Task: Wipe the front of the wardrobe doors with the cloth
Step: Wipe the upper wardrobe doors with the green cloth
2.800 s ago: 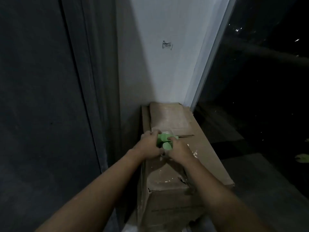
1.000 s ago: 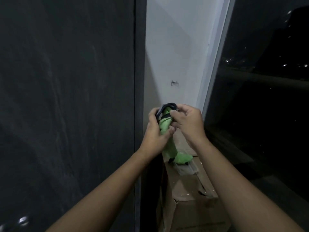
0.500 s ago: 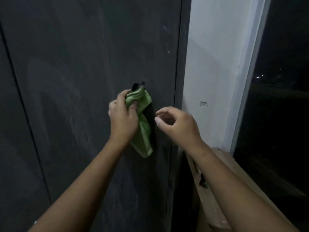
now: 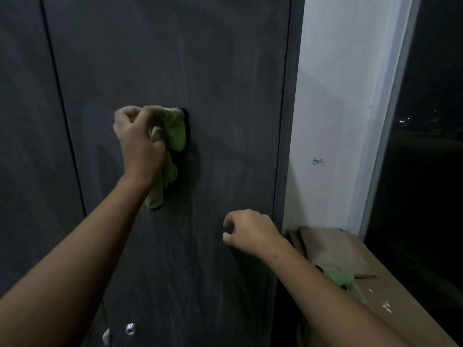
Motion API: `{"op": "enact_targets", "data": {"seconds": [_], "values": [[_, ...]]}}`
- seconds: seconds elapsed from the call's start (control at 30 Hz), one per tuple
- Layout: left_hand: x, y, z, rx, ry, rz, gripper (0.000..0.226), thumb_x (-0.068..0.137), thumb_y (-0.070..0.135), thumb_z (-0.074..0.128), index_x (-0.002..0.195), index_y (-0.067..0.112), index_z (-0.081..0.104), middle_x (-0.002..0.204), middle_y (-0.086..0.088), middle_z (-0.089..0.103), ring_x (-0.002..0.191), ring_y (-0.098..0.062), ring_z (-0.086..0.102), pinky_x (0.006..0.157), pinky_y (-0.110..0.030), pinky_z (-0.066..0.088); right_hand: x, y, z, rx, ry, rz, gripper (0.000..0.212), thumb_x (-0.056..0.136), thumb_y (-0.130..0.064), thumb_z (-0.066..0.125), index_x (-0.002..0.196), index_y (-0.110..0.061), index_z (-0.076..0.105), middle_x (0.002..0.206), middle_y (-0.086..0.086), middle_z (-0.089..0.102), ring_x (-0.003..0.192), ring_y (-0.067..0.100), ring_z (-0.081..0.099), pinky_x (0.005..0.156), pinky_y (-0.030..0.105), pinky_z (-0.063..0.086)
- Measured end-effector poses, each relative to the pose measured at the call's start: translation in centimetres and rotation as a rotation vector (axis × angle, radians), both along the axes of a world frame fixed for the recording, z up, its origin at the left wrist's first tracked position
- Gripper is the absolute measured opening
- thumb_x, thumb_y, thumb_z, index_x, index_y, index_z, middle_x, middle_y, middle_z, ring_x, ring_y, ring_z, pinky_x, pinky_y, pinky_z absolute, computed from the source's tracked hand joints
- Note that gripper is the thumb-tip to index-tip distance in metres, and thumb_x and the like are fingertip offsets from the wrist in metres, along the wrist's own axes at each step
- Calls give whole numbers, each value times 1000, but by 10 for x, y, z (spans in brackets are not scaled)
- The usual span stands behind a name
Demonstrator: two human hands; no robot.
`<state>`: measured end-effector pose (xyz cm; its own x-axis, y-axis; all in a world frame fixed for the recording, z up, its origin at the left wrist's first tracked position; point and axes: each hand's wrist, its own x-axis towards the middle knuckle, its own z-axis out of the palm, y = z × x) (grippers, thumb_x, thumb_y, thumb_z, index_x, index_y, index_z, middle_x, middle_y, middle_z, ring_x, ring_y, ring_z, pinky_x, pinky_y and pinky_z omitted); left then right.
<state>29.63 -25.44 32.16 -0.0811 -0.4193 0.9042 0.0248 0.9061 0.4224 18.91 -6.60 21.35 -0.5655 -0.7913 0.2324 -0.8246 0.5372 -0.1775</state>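
Note:
A dark grey wardrobe door fills the middle of the view, with faint dusty streaks on it. My left hand grips a bunched green cloth and holds it against the door at about chest height; the cloth's tail hangs down below the hand. My right hand hovers lower and to the right, near the door's right edge, fingers loosely curled with nothing in them. A second door stands to the left, split off by a thin vertical gap.
A white wall meets the wardrobe's right side. Below it lies a cardboard box with a green object on top. A dark window is at far right. Two small metal knobs show near the bottom.
The view has swung left from the box to the wardrobe. My left hand has lifted the cloth onto the door. My right hand let go of it and dropped lower.

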Motion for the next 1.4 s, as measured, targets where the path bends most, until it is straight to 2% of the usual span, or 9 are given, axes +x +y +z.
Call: {"op": "enact_targets", "data": {"seconds": [0.17, 0.27, 0.33, 0.6, 0.67, 0.8, 0.9, 1.03, 1.4], "values": [[-5, -11, -11, -72, -58, 42, 42, 88, -4, 55, 118, 24, 65, 123, -13, 44, 113, -29, 42, 95, -20, 38, 1, -2, -6, -52, -8, -39, 17, 95, -34, 57, 106, -25, 66, 100, -5, 66, 91, 15, 63, 77, 34, 50], [-10, -17, -20, -59, -129, 77, 35, 96, 17, 53, 129, 28, 57, 126, -11, 42, 114, -31, 40, 101, -51, 40, 4, 1, -4, -100, -33, -30, 31, 91, -41, 61, 119, -28, 59, 106, -7, 67, 96, 14, 63, 82, 33, 51], [-16, -16, -27, -62, -180, 96, 38, 100, 36, 50, 136, 26, 50, 131, -15, 39, 117, -35, 38, 101, -56, 36, 5, 2, -2, -117, -18, -24, 38, 91, -45, 60, 125, -29, 56, 108, -8, 67, 97, 13, 63, 84, 33, 51], [-37, -17, -31, -321, -325, 133, 56, 103, 45, 38, 154, 25, 24, 146, -6, 11, 128, -26, 18, 110, -56, 16, 3, 0, 12, -310, 153, 54, 28, 94, -39, 55, 119, -28, 62, 102, -9, 70, 93, 9, 64, 79, 24, 47], [-46, -18, -18, -402, -340, 181, 56, 102, 47, 38, 153, 26, 27, 147, -4, 10, 130, -26, 17, 109, -56, 17, -2, -2, 17, -450, 254, 105, 23, 93, -32, 56, 113, -26, 65, 98, -9, 70, 91, 8, 63, 92, 29, 49], [-62, -11, 17, -522, -354, 203, 56, 102, 44, 39, 154, 25, 28, 154, 1, 9, 136, -24, 12, 111, -53, 14, -15, -8, 32, -604, 541, 85, 28, 81, -26, 62, 109, -26, 67, 114, -4, 70, 121, 24, 59, 118, 65, 10], [-68, -2, 43, -550, -366, 197, 53, 102, 43, 38, 152, 29, 27, 152, -2, 22, 131, -23, 18, 106, -49, 20, -22, -7, 54, -498, 653, -5, 48, 81, -38, 57, 129, -34, 54, 152, 11, 40, 150, 41, 12, 113, 67, -13], [-68, 0, 69, -629, -368, 226, 50, 102, 38, 42, 149, 39, 27, 150, -4, 29, 131, -26, 23, 102, -49, 22, -38, -9, 77, -432, 585, 9, 67, 87, -47, 54, 147, -36, 29, 160, 18, 0, 149, 39, -15, 117, 64, -6], [-83, 14, 95, -348, -30, 213, 39, 102, 32, 44, 140, 34, 50, 142, 0, 45, 117, -28, 40, 93, -42, 30, -63, -22, 127, -636, 646, 38, 70, 90, -41, 50, 154, -21, 28, 162, 8, 16, 153, 27, 3, 122, 52, -1]]}}
